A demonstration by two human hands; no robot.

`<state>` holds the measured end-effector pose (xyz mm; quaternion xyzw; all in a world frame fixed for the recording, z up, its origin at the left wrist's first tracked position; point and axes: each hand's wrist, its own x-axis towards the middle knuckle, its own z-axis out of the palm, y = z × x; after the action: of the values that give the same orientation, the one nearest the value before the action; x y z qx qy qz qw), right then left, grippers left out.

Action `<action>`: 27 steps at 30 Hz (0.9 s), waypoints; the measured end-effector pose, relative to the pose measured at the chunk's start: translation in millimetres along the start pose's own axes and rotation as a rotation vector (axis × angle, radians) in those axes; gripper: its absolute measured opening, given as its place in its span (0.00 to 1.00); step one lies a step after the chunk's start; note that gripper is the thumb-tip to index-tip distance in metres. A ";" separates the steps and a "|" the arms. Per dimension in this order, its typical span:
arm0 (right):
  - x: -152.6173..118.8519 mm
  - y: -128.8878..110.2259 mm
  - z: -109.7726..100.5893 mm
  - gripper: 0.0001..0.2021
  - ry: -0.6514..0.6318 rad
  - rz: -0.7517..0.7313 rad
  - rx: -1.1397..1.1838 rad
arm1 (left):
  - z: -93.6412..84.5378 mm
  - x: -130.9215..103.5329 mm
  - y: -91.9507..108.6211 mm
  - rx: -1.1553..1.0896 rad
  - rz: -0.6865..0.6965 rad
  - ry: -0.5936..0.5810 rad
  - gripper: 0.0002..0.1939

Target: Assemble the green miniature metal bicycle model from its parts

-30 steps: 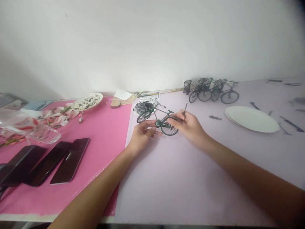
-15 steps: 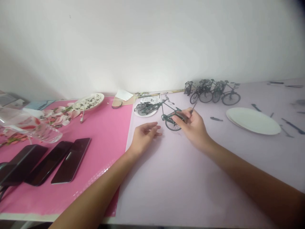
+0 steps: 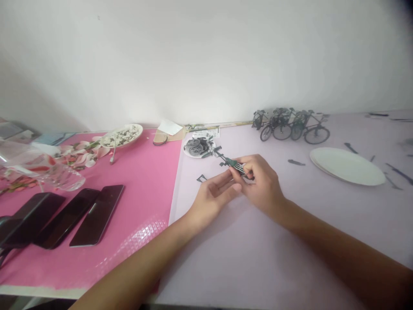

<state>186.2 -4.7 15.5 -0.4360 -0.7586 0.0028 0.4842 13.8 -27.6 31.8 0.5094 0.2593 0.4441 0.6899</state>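
Note:
My right hand [image 3: 263, 181] is closed on a partly built model bicycle [image 3: 229, 162], dark green with a silver rack over the rear. The bicycle is tilted, its handlebar end pointing away to the left; the fingers hide most of its rear wheel. From the left, my left hand [image 3: 214, 196] has its fingers against the bicycle's underside, meeting the right fingers, though its exact grip is partly hidden. A small dark forked part [image 3: 201, 178] shows just beyond the left hand. Farther back, a white plate [image 3: 186, 153] carries dark wheels and other bicycle parts.
Several model bicycles [image 3: 290, 125] stand by the wall. White plates [image 3: 348, 165] lie to the right, among loose dark parts [image 3: 296, 162]. On the pink cover are phones [image 3: 97, 217], a clear plastic cup [image 3: 61, 176], petals [image 3: 85, 159] and a dish of white pieces [image 3: 124, 135].
The bicycle has been tilted over in my right hand, bringing its rack into view. My left hand has moved right and up to meet it. A small forked part now shows beside it.

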 end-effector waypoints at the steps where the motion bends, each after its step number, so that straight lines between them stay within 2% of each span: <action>1: -0.4 -1.6 -0.1 0.16 -0.027 -0.020 0.002 | -0.8 0.1 -0.7 0.001 0.003 0.020 0.20; 7: -3.6 -15.5 0.9 0.16 -0.107 -0.160 0.055 | -10.0 3.7 -1.6 -0.006 0.017 0.094 0.20; 12: -10.7 -19.9 5.1 0.18 -0.171 -0.170 0.195 | -20.7 11.1 -6.7 0.030 0.082 0.220 0.22; 17: -13.6 -18.5 10.2 0.17 -0.192 -0.168 0.267 | -34.6 18.4 -17.4 0.075 0.039 0.269 0.21; 20: -11.8 -10.4 6.9 0.15 -0.171 -0.151 0.225 | -40.6 21.6 -21.1 0.029 0.031 0.252 0.21; 23: -7.2 5.6 -5.0 0.13 -0.168 -0.107 0.194 | -46.2 24.7 -22.5 -0.050 -0.005 0.257 0.22; 25: -0.8 18.0 -16.2 0.10 -0.176 -0.022 0.194 | -50.5 26.5 -22.6 -0.093 -0.029 0.252 0.22; 27: 8.9 29.6 -27.2 0.15 -0.155 0.102 0.080 | -55.2 27.8 -22.3 -0.087 -0.064 0.260 0.22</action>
<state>224.4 8.3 23.9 -0.4529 -0.7698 0.0916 0.4403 -10.1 21.0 -5.5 0.4086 0.3431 0.4948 0.6859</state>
